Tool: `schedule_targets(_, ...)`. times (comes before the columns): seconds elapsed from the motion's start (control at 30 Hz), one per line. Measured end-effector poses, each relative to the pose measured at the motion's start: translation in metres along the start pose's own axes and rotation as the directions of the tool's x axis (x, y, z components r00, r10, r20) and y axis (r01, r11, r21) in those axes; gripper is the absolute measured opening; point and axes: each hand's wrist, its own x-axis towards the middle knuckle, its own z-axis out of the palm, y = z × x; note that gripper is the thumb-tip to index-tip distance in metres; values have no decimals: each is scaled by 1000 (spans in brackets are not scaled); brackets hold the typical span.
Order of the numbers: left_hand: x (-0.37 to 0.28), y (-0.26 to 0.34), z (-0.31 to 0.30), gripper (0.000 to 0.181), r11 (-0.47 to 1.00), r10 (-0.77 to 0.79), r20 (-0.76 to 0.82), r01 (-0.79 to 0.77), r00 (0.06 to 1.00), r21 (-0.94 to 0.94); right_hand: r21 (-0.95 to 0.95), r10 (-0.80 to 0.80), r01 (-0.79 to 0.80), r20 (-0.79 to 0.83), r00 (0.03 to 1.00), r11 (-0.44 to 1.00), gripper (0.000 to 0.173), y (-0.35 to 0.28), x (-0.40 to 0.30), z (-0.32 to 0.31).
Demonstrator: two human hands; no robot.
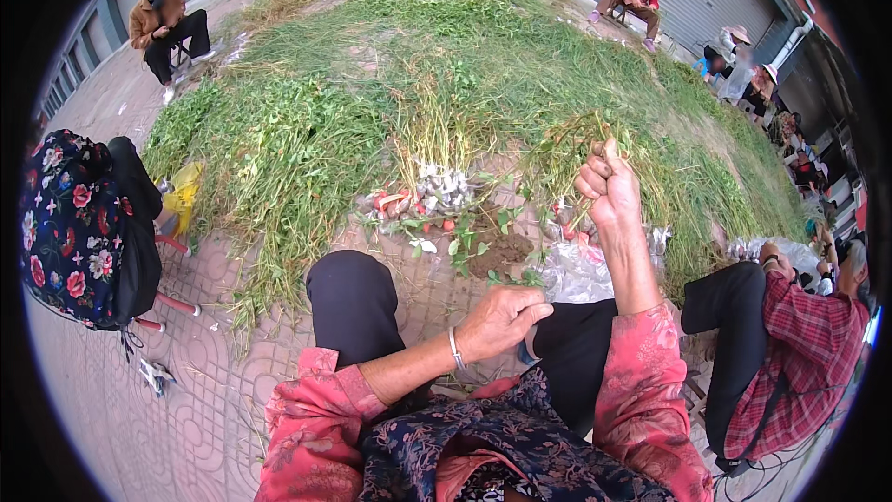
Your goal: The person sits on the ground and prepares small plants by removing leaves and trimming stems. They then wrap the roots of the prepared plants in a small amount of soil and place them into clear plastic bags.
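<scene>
My right hand (pixel 610 185) is raised in a fist around thin plant stems (pixel 592 129), in front of a heap of similar stems. My left hand (pixel 503 321) is curled beside my right knee (pixel 575 345), its thumb pointing right. Whether its hidden fingers hold anything, I cannot tell. Just beyond it are green leaves (pixel 517 277) and a patch of loose brown soil (pixel 498 244). Clear plastic bags (pixel 578 270) lie below my right forearm. Farther ahead stands a bunch of stems (pixel 435 118) whose lower ends are wrapped in silvery and red plastic (pixel 446 188).
Cut greenery (pixel 300 125) covers much of the brick paving (pixel 202 397). On my left sits a person in a floral top (pixel 77 237), near a yellow bag (pixel 185 192). Another in a plaid shirt (pixel 801 369) sits close on my right. Several more people sit around the heap.
</scene>
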Motion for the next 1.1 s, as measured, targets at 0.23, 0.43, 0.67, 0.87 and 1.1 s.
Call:
schedule_targets(0.23, -29, -9, -131, 18, 985, -50, -648, 146, 760, 95, -138, 97, -86, 75, 992, 987, 30, 3, -16, 1)
schedule_targets(0.43, -163, -105, -210, 14, 756, -136, -827, 596, 546, 270, -158, 61, -18, 268, 961, 987, 31, -8, -32, 20)
schedule_targets(0.67, -275, -174, -149, 28, 488, -511, -713, 845, 480, 219, -171, -21, 78, 313, 949, 982, 30, -35, -50, 45)
schedule_targets(0.87, -229, -150, -170, 49, 635, -627, -704, 742, 333, -215, -178, -92, 176, 398, 913, 968, 33, -64, -59, 75)
schedule_targets(1.1, -63, -40, -191, 63, 932, -340, -543, 353, 768, -84, -8, -203, 251, 566, 799, 968, 31, -92, -71, 110)
